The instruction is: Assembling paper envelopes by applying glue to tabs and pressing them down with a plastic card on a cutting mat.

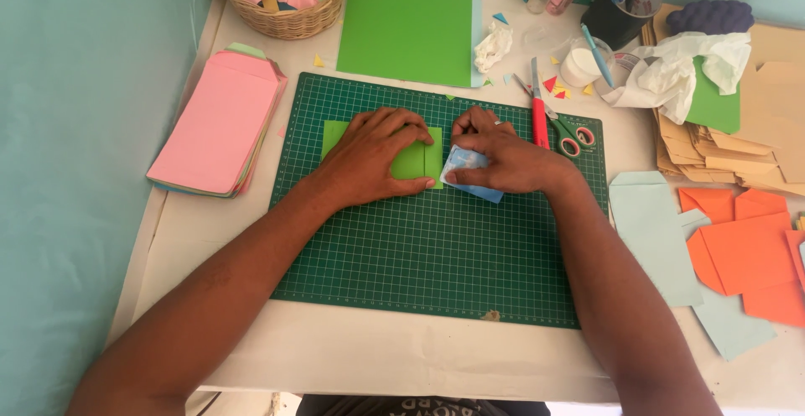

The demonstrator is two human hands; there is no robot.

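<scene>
Left hand [377, 158] flat, palm down, fingers spread, pressing the green paper piece [417, 163] onto the dark green cutting mat [436, 257]. Not clamped, just holding it down. Right hand [503, 160] fingers curled together around a small light-blue pad [470, 173], pressing it at the right edge of the green paper, so the two hands sit just beside each other near the mat's upper middle.

Outward: red-handled cutter [537, 114] and green-handled scissors [570, 135] lie on the mat just beyond the right hand. Large green sheet [407, 26] above the mat. Stack of pink envelopes [218, 127] left of the mat, wicker basket [289, 9] of paper scraps behind it. Orange envelopes [746, 248] and pale-blue envelopes [658, 231] right of the mat, all on the white table [369, 349].
</scene>
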